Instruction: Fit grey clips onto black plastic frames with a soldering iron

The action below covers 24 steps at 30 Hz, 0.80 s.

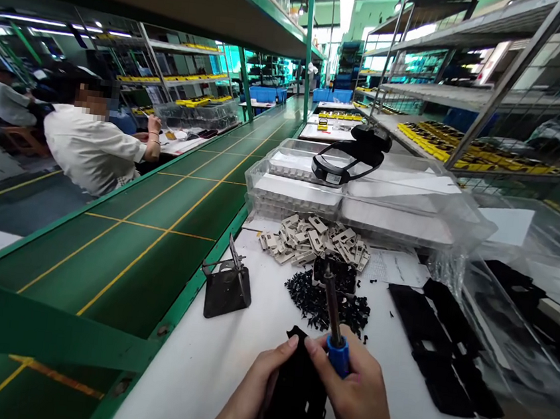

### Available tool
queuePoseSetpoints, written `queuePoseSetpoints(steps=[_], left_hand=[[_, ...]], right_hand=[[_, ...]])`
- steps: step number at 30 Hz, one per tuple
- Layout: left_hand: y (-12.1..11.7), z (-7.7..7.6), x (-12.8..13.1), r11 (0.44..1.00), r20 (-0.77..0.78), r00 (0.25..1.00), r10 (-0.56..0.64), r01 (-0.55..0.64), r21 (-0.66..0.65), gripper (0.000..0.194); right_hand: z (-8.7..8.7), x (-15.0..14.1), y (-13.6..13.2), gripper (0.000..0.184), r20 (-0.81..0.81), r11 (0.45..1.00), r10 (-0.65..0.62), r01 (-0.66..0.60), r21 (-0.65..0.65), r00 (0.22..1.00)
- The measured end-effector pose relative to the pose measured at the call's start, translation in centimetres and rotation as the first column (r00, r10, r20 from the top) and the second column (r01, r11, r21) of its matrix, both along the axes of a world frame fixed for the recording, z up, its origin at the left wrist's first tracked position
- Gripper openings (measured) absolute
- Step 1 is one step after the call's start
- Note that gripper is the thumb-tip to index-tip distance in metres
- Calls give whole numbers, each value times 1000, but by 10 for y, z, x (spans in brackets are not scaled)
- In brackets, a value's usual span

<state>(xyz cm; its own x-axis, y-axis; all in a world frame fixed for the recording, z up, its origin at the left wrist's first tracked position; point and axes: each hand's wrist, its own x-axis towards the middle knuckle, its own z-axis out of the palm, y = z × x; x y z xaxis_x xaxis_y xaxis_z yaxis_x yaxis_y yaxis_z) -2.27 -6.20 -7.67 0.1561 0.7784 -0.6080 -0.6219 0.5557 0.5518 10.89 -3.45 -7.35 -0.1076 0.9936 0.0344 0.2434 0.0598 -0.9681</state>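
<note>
Your left hand (252, 385) grips the black panel (296, 398) while your right hand (363, 393), clutching the blue-handled tool (338, 357), thumbs the panel's top, likely to steady it

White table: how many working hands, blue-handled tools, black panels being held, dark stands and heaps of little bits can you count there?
Hands: 2 (left hand, right hand)
Blue-handled tool: 1
Held black panel: 1
Dark stand: 1
Heaps: 2 (beige heap, small black heap)
Total: 7
</note>
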Motion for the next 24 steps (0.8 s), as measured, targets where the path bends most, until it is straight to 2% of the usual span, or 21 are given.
queuePoseSetpoints(steps=[2,4,6,8,9,11,13,16,18,21,24], left_hand=[[3,-4,-5,999,46,998,45,-46,2,26],[9,-8,-15,999,107,993,49,-47,-17,32],[15,-11,-30,1000,216,977,-2,6,-16,40],[17,-12,-44,997,339,939,-60,41,64,46],[16,-13,-48,992,398,913,-87,41,123,48],[9,-15,-50,970,507,852,-131,6,241,50],[-1,-20,-40,952,616,778,-125,-80,294,51],[-13,-32,-16,947,726,686,-42,-204,248,54],[-16,-39,-4,951,729,684,-10,-220,219,61],[-13,-39,-1,952,657,744,-124,-98,290,67],[-7,-31,-7,905,645,706,-292,-14,426,63]], right_hand=[[2,2,1,34,-102,997,49,-55,-62,994],[4,10,5,42,-199,975,80,-118,-189,977],[4,25,14,46,-161,964,103,-139,-228,981],[1,45,23,38,26,980,174,-170,-101,984],[-2,56,28,33,142,971,236,-237,-15,961],[-9,77,35,25,345,926,302,-360,115,888],[-14,92,41,22,465,880,305,-432,196,831],[-14,100,50,20,522,831,325,-502,241,789],[-9,98,59,27,545,793,358,-555,250,758],[-2,93,71,29,594,739,401,-629,240,697],[0,88,78,29,619,717,422,-662,220,663]])
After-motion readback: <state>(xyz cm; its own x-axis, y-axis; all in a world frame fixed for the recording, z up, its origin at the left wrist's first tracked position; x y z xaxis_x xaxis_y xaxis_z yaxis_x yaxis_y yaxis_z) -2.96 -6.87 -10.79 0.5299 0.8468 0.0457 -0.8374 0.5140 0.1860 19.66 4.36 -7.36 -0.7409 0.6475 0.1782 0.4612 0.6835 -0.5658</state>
